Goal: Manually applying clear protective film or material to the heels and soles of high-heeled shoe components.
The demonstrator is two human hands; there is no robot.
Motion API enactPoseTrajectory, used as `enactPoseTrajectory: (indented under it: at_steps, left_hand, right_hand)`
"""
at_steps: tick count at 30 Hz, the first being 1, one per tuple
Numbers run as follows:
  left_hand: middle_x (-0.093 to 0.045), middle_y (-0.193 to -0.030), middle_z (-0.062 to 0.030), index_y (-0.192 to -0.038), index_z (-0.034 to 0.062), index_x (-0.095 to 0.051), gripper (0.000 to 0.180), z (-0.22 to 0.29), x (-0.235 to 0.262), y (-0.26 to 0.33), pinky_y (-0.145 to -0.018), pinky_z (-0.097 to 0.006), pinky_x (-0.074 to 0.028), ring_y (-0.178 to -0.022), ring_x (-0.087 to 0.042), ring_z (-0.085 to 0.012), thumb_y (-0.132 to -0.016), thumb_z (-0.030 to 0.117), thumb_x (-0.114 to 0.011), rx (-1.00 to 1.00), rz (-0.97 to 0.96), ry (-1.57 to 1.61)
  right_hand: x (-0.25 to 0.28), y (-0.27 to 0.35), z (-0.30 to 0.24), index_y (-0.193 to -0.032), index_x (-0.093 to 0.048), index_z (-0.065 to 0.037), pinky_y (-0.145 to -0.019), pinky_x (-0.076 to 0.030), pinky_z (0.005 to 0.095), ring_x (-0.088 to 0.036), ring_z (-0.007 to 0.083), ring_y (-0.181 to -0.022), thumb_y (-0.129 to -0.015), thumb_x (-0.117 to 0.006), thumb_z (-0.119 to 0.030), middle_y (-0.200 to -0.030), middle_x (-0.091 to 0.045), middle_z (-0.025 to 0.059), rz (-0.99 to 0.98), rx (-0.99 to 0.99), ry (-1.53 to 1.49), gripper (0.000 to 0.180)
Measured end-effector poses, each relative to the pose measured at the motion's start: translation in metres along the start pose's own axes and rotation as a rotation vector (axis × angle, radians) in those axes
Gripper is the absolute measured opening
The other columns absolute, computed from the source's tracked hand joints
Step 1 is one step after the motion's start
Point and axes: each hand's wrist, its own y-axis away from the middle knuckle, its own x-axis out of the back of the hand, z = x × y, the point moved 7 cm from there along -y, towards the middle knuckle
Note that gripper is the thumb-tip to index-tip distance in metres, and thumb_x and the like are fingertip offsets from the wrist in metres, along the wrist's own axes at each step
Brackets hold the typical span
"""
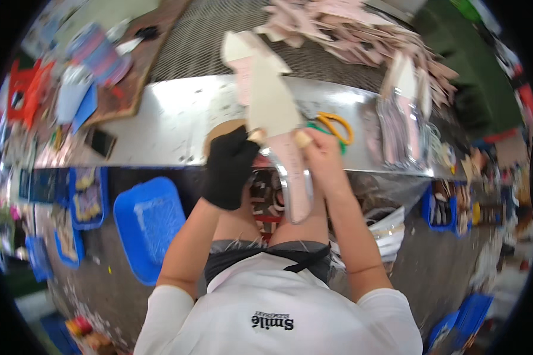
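My left hand (226,167), in a black glove with the thumb tip showing, is closed on the left edge of a pale pink cut piece with a shiny silver border (297,192). My right hand (326,158), bare with a tan cover on the thumb, pinches the same piece from the right. Its curved lower end hangs past the bench edge, above my lap. Cream cut pieces (271,103) extend from between my hands toward the far side of the bench; whether they are joined to the pink piece I cannot tell. A round tan object (219,131) is partly hidden behind my left hand.
Scissors with yellow and green handles (340,125) lie right of my hands on the metal bench (172,127). Stacked silver-edged pieces (400,130) stand farther right. Pink pieces (355,29) pile up behind. A phone (100,142) lies left; a blue tub (151,228) sits below.
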Motion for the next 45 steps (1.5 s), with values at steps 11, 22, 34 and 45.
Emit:
enactPoseTrajectory:
  at_steps: [11,22,34,45]
  left_hand:
    - [-0.062,-0.072,-0.0034,-0.098,-0.0011,-0.063,0.022,0.015,-0.084,-0.033,-0.053,-0.022,-0.05,-0.057,-0.061,-0.0118,-0.09,0.019,-0.059,0.111,0.014,-0.084]
    - [-0.064,-0.105,-0.0067,-0.128,0.0025,-0.049,0.042,0.007,-0.133,-0.025,-0.061,-0.022,-0.048,-0.077,-0.063,-0.0132,-0.089,0.015,-0.056,0.257,-0.305,-0.051]
    - [-0.065,-0.098,-0.0105,-0.121,-0.001,-0.055,0.031,-0.1,-0.122,0.048,-0.064,-0.022,-0.047,-0.077,-0.063,-0.0143,-0.094,0.014,-0.048,0.517,-0.436,-0.11]
    - [-0.066,-0.097,-0.0072,-0.121,0.0018,-0.055,0.03,-0.128,-0.171,0.084,-0.067,-0.022,-0.048,-0.08,-0.063,-0.0123,-0.094,0.013,-0.048,0.54,-0.612,-0.06]
  right_hand:
    - [0.082,-0.004,-0.001,-0.096,-0.065,0.0,-0.054,-0.036,0.019,-0.044,0.0017,-0.062,-0.089,-0.062,-0.024,-0.071,-0.051,-0.0067,0.085,-0.109,-0.204,0.025]
    - [0.308,0.037,-0.056,-0.114,-0.059,-0.004,-0.072,-0.047,0.0303,-0.061,0.0171,-0.079,-0.073,-0.071,-0.023,-0.085,-0.065,0.0097,0.735,0.052,0.803,0.047]
    - [0.461,0.068,0.027,-0.102,-0.064,-0.006,-0.071,-0.048,0.0301,-0.064,0.0195,-0.076,-0.082,-0.065,-0.027,-0.083,-0.067,0.0087,0.787,0.359,0.939,0.029]
    - [0.23,0.277,0.366,-0.093,-0.067,-0.008,-0.083,-0.048,0.0391,-0.059,0.0305,-0.099,-0.071,-0.062,-0.011,-0.094,-0.066,0.0146,-0.276,-0.383,1.453,0.023]
